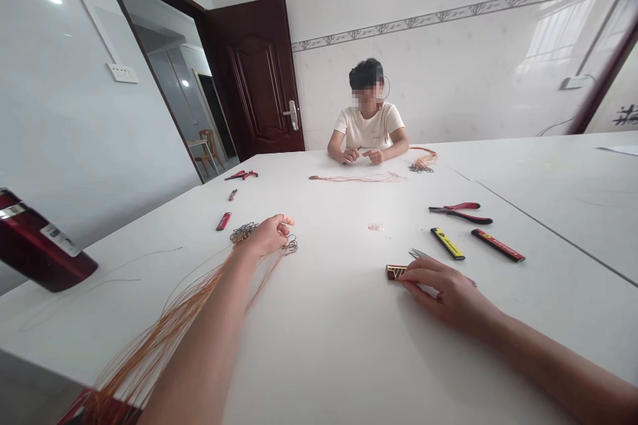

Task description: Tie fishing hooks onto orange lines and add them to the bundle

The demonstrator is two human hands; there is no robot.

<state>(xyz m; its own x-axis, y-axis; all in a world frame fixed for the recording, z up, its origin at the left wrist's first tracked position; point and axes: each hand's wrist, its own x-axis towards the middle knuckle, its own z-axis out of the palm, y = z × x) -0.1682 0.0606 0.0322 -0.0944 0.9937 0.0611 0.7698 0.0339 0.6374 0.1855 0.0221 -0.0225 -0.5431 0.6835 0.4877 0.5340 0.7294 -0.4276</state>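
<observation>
My left hand [272,237] hovers at a bundle of dark fish hooks [244,233], its fingers loosely bent and slightly apart. A few more fish hooks [290,245] lie right under its fingertips, tied to thin orange lines [194,305] that run down the table past my forearm. Nothing shows between the left fingers. With thumb and fingertips, my right hand [443,289] grips a brown and gold lighter [394,271] at the table surface. Pointed metal tips [417,254], like those of small scissors, stick out beyond that hand, which hides most of the tool.
Red-handled pliers [461,211], a yellow lighter [447,244] and a red-black lighter [498,245] lie at right. A small red lighter [224,221] and more pliers [242,175] are at left, near a red flask [42,242]. Across the table sits a person [369,126].
</observation>
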